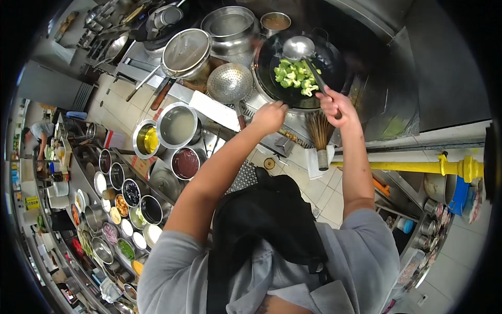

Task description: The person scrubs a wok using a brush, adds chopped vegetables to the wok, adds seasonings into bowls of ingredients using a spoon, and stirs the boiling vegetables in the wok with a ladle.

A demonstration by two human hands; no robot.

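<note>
My right hand (338,108) is wrapped around the dark handle of a ladle (298,48). The ladle's metal bowl is at the far side of a black wok (334,60), beyond a heap of green broccoli pieces (294,76). My left hand (270,116) is closed at the wok's near left edge; whatever its fingers grip is hidden. A perforated strainer (229,82) lies left of the wok, its wooden handle pointing toward my left wrist. Below my right hand, a bamboo wok brush (319,131) stands against the stove's front.
A mesh sieve (186,49) and a large steel pot (228,23) stand at the back left. Nearer are pots of yellow oil (151,140), cloudy liquid (178,125) and dark red sauce (185,163). Several ingredient bowls line the left counter. A yellow pipe (408,166) runs at right. Another person (42,131) bends far left.
</note>
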